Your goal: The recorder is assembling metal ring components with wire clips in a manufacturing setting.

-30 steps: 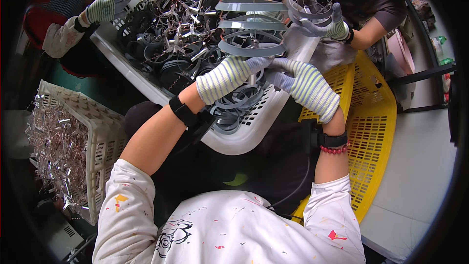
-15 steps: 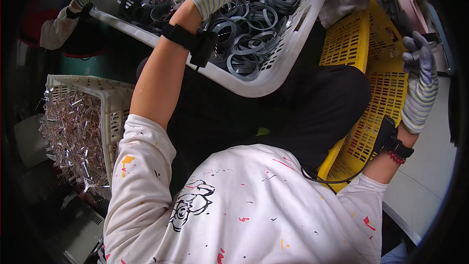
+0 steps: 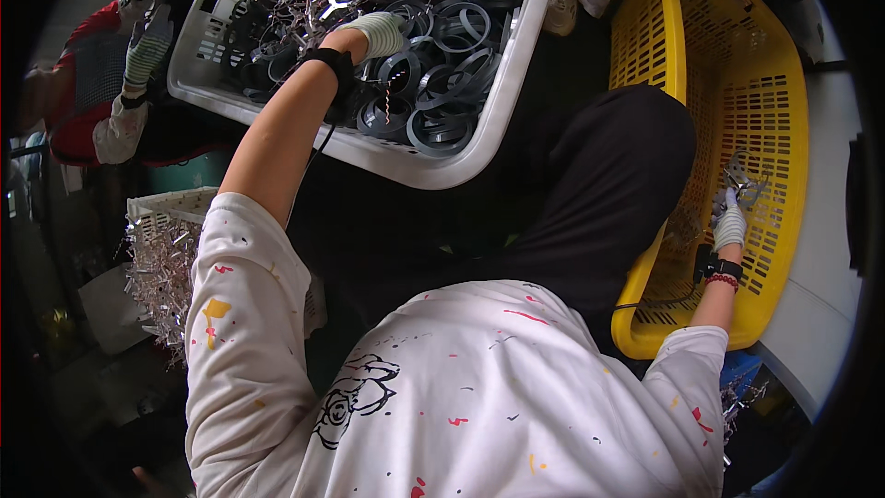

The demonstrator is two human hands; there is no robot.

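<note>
My left hand [image 3: 378,34], in a striped knit glove, reaches down among grey rings [image 3: 461,26] in a white plastic basket [image 3: 431,175]. Its fingertips are hidden, so I cannot tell whether they hold a ring. Shiny three-armed metal pieces [image 3: 332,5] with thin wires lie just beyond that hand. My right hand [image 3: 729,224], gloved too, is inside a yellow slotted basket [image 3: 791,221]. Its fingers are closed at a small cluster of shiny metal and thin greyish loops [image 3: 749,179], whose kind is too small to make out.
Another person's striped gloved hand [image 3: 147,51] is raised left of the white basket. A second white basket [image 3: 171,203], piled with metal pieces [image 3: 166,267], stands lower left. My dark-trousered knee [image 3: 645,143] is between the white and yellow baskets. A black cable [image 3: 659,302] trails from my right wrist.
My left hand has drawn back nearer within the ring basket. My right hand has gone from raised beside the yellow basket down into it, at the metal cluster. The view has shifted.
</note>
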